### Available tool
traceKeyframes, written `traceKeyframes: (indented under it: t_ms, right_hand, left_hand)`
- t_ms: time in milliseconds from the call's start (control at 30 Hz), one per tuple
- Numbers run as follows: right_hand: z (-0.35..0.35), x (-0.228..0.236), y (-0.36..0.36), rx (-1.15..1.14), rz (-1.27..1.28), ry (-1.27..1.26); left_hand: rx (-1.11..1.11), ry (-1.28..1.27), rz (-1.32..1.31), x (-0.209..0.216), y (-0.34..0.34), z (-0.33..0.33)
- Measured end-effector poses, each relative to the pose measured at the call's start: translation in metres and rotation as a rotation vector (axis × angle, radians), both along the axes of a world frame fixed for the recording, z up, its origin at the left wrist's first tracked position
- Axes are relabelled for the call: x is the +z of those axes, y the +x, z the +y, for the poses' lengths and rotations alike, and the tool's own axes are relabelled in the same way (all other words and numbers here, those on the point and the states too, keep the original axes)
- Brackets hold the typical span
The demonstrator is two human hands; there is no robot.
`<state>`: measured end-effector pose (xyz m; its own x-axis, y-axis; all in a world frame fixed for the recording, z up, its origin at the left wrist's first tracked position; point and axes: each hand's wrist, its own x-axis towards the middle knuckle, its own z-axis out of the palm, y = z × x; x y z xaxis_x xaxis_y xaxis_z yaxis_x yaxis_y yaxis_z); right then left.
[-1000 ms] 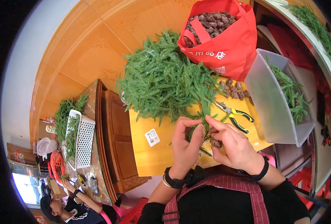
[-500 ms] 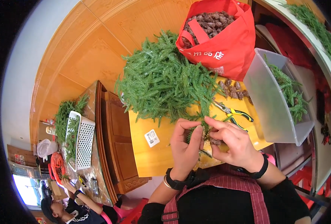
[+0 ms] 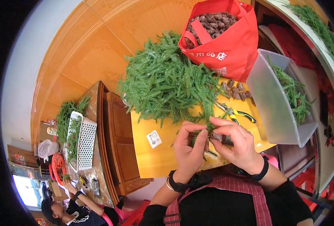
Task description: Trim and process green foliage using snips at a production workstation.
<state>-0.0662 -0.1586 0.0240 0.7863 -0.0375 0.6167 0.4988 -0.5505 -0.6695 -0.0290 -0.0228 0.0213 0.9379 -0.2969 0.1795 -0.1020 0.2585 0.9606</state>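
Observation:
In front of my body, both hands meet over the near part of the yellow table. My left hand pinches a small green artificial pine sprig between thumb and fingers; its needled tips stick out below and above. My right hand is closed around a brown pine cone against the sprig's stem, and its fingers partly hide the cone. Just beyond my right hand lie pliers with yellow and black handles, partly covered by that hand. Behind them rests a cluster of loose pine cones.
A big heap of green sprigs covers the table's far side. Beside it stands a red bag full of pine cones. A clear plastic bin holds sprigs at right. Left, a co-worker sits by a white perforated basket.
Both hands have shifted slightly to the right together, with the sprig and cone. My right hand now covers more of the pliers' handles.

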Motion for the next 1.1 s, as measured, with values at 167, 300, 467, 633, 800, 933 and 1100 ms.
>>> traceKeyframes:
  t_ms: [167,300,467,633,800,933,1100]
  right_hand:
    - [-0.002,-0.001,-0.004,0.038,0.091,0.117]
    - [-0.003,-0.001,-0.004,0.027,0.095,0.138]
    - [-0.006,0.001,-0.003,-0.023,-0.019,-0.025]
    - [-0.003,-0.002,-0.005,-0.023,0.014,0.023]
    - [-0.003,0.003,-0.005,0.027,0.042,0.071]
    - [-0.002,0.001,-0.005,0.058,0.07,0.133]
    - [0.0,-0.011,-0.007,0.013,-0.031,0.198]
  left_hand:
    - [0.011,0.107,-0.062,0.0,0.004,0.004]
    - [-0.051,0.132,-0.037,0.004,0.006,0.006]
    - [-0.102,0.069,0.05,0.003,0.01,0.006]
    - [-0.156,0.079,0.131,0.005,0.011,0.009]
    - [-0.158,0.039,-0.077,0.008,0.015,0.006]
    - [-0.2,0.057,-0.067,0.002,0.016,0.015]
    - [-0.184,0.094,-0.149,0.004,0.014,0.014]
